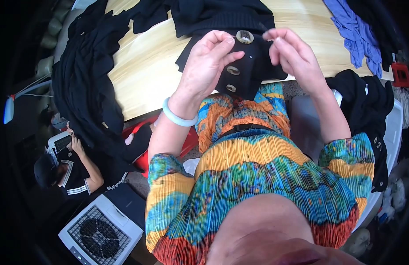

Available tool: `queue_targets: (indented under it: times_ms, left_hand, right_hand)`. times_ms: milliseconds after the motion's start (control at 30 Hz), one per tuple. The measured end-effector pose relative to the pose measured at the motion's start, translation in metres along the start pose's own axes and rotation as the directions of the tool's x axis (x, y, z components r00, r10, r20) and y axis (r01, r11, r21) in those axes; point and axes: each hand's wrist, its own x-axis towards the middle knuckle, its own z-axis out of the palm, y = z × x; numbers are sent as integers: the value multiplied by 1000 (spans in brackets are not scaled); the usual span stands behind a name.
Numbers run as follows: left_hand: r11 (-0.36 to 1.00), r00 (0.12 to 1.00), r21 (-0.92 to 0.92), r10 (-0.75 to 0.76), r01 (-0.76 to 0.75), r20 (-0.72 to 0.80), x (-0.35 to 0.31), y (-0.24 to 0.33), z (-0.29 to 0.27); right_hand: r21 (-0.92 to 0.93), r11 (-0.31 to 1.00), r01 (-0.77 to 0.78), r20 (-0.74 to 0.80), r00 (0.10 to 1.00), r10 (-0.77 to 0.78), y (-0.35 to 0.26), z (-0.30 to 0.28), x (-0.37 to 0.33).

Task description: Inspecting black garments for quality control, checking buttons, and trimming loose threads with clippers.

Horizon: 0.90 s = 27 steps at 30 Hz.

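Note:
A black knitted garment (222, 20) lies over the near edge of the table and hangs toward my lap. Down its front run a large round button (244, 36), brown and cream, and two smaller buttons (233, 70) below it. My left hand (206, 62) is pinched, thumb against forefinger, just left of the large button; what the fingertips hold is too small to make out. To the right of that button is my right hand (295, 55), its fingers curled and drawn together. Something thin and dark shows blurred at its fingertips, and I cannot tell its kind.
More black garments lie on the wooden table (144, 66) and hang off its left side. Purple cloth (357, 33) lies at the far right. A pale plastic tub (392, 128) with black clothes (368, 101) stands to my right. A fan unit (100, 232) and another person (72, 168) are at left.

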Motion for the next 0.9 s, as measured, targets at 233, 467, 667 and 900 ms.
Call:
queue_targets:
  times_ms: [233, 467, 667, 900]
  left_hand:
    - [999, 999, 10, 36, -36, 39, 5, -8, 4]
    - [989, 996, 133, 56, -64, 62, 1, -7, 3]
    - [977, 990, 189, 74, -96, 118, 1, -10, 0]
    - [993, 993, -111, 43, -31, 107, 4, 1, -18]
  right_hand:
    - [29, 978, -207, 137, 970, 202, 1, 10, -8]
    - [72, 984, -162, 135, 979, 151, 14, 7, 3]
    - [42, 990, -131, 158, 980, 123, 16, 5, 6]
    - [217, 973, -78, 87, 994, 60, 12, -2, 7]
